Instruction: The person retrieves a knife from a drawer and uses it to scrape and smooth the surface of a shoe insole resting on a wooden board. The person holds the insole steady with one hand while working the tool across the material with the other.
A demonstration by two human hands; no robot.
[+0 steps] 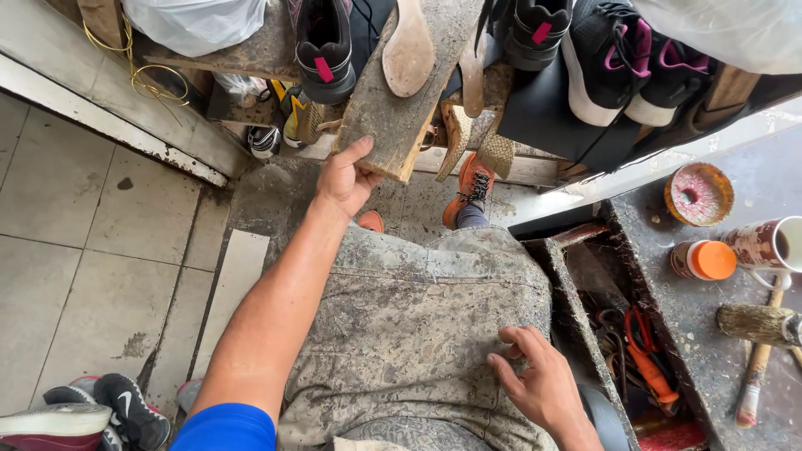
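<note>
- The left hand (344,179) reaches forward and grips the near end of a worn wooden plank (401,100), thumb on top, fingers curled under its edge.
- The plank lies slanted, its far end resting up on a cluttered shelf (251,54), its near end out over the floor.
- A bare wooden sole (408,54) lies on the plank's upper part.
- The right hand (539,380) rests on a stained grey apron (409,317) over the person's lap, fingers bent and pinching the cloth near its right edge.
- An orange shoe (472,184) on the person's foot shows just beyond the apron, below the plank's near end.
- On the shelf, a black sneaker with a pink tab (324,46) sits just left of the plank; black and pink sneakers (626,58) sit well to the right.
- A bench (710,334) to the right carries a red-stained dish (698,194), a jar with an orange lid (706,260), a mug (769,244) and a brush (756,324).
- Orange-handled pliers (647,355) lie in a trough between apron and bench.
- Sneakers (83,413) lie on the tiled floor (92,250) at lower left.
</note>
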